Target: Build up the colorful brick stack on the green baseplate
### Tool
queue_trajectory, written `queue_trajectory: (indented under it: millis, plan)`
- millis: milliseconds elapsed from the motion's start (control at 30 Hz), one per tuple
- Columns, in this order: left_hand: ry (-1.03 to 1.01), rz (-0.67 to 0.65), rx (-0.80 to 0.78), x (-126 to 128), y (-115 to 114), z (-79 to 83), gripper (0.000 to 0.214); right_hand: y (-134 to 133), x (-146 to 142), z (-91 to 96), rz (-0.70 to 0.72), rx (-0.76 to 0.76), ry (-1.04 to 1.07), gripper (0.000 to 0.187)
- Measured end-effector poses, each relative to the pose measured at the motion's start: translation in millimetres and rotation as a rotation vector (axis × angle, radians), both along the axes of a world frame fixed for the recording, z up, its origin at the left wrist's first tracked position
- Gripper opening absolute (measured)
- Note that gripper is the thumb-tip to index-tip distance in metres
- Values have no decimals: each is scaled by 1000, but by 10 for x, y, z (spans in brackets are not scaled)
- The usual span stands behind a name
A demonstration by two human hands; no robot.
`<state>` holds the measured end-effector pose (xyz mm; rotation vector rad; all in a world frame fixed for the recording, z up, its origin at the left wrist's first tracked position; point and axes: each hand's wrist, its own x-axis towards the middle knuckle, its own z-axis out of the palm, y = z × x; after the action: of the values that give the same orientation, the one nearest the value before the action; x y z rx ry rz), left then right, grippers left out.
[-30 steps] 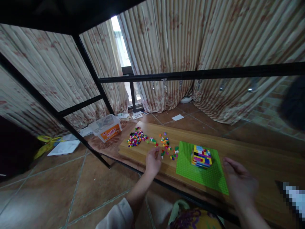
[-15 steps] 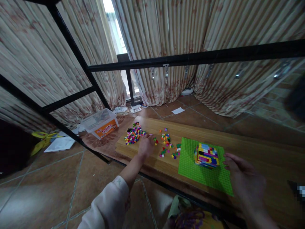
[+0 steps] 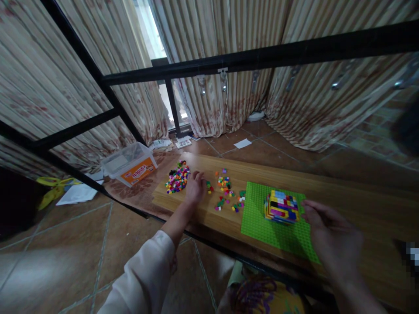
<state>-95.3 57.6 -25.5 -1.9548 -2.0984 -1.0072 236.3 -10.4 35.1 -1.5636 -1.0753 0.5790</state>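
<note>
A green baseplate (image 3: 262, 222) lies on a long wooden board (image 3: 327, 183). On it stands a multicoloured brick block (image 3: 281, 207). My right hand (image 3: 334, 237) hovers just right of the block, fingers spread, holding nothing. My left hand (image 3: 195, 187) rests palm down on the board, its fingers reaching the edge of a pile of small coloured bricks (image 3: 177, 179). Whether it holds a brick I cannot tell. Scattered loose bricks (image 3: 225, 192) lie between my left hand and the baseplate.
A clear plastic box with an orange label (image 3: 129, 163) sits on the floor left of the board. Black metal frame bars (image 3: 262, 54) cross in front of striped curtains. Papers and a yellow object (image 3: 54, 189) lie on the tiled floor.
My left hand has moved left and away from me, from the scattered bricks to the edge of the pile. My right hand has drifted closer to the block.
</note>
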Motion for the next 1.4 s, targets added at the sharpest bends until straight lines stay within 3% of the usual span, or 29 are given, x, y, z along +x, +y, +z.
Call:
queue_trajectory:
  millis: [233,433,567,700,833,933,1100,1233,1400]
  plan:
    - [-9,-73,-56,313,12,-71,23,3,-11,3,24,22,-14,29]
    - [-70,-237,-57,601,-141,-61,29,21,31,-65,62,4,-44,26]
    - [-121,-291,-54,618,-165,1,34,21,60,-78,66,3,-56,25]
    - [-150,-251,-71,461,150,165,42,2,75,-39,63,35,-111,25]
    - [33,-409,-231,421,611,255,44,20,88,-43,77,42,-119,26]
    - [98,-473,-320,506,750,220,44,43,99,-68,87,50,-134,25]
    - [89,-559,-278,525,499,135,43,43,102,-68,81,56,-153,26]
    - [73,-650,-262,437,222,193,42,29,94,-53,95,50,-152,26]
    - [150,-509,-233,640,-8,323,39,10,85,-34,106,83,-158,25]
